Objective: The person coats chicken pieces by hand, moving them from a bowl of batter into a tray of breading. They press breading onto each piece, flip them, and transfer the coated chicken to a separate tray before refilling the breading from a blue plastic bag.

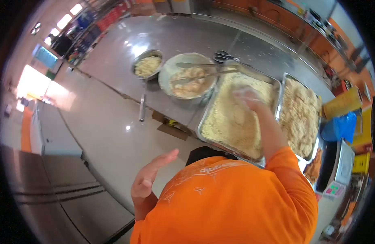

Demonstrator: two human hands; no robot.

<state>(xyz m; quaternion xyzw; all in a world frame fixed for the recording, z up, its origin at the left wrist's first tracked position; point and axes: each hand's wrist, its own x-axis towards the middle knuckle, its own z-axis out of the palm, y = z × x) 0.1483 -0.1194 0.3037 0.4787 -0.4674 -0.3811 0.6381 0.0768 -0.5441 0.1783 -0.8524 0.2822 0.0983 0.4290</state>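
My right hand (pixel 247 97), dusted with crumbs and slightly blurred, is over a metal tray (pixel 205 118) of pale yellow crumbs (pixel 228 105). Its fingers are smeared, so what they hold, if anything, does not show. My left hand (pixel 149 173) is raised over the floor beside my body, fingers stretched and holding nothing. Left of the tray stands a bowl (pixel 168 69) with pale pieces in wet batter, and metal tongs (pixel 195 65) lie across its rim to the tray. A second tray (pixel 282 95) to the right is full of lumpy, crumb-coated pieces (pixel 297 114).
A handled strainer (pixel 142 103) with pale food sits left of the bowl. Black-handled scissors (pixel 224 56) lie behind the trays. At the right are a yellow roll (pixel 343 102), a blue bag (pixel 339 128) and a scale (pixel 343 166). An open cardboard box (pixel 171 129) is below the table edge.
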